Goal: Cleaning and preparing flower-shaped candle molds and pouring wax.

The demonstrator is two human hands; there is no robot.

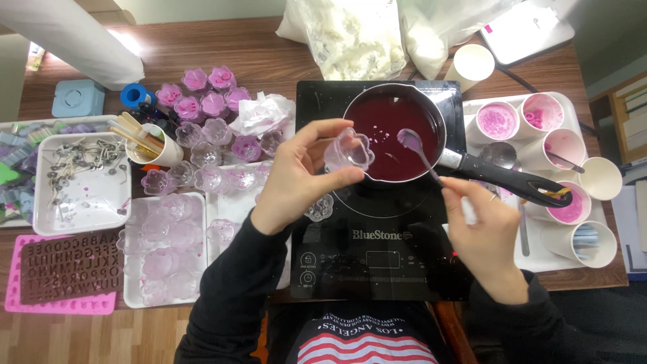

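My left hand (pixel 296 175) holds a small clear flower-shaped cup (pixel 350 151) tilted at the rim of a saucepan (pixel 431 111) full of dark purple-red liquid. The pan sits on a black induction cooktop (pixel 377 263), its black handle (pixel 512 180) pointing right. My right hand (pixel 482 232) grips a spoon (pixel 412 143); its bowl, coated in pale purple, hovers over the liquid just right of the cup. Both sleeves are black.
Left of the cooktop stand several flower-shaped cups (pixel 202 101), some filled purple, and white trays (pixel 162 249) of clear ones. A tray of metal wick tabs (pixel 81 168), a brown letter mould (pixel 67 266), paper cups with pink residue (pixel 539 128) and bags of white wax (pixel 350 34) surround it.
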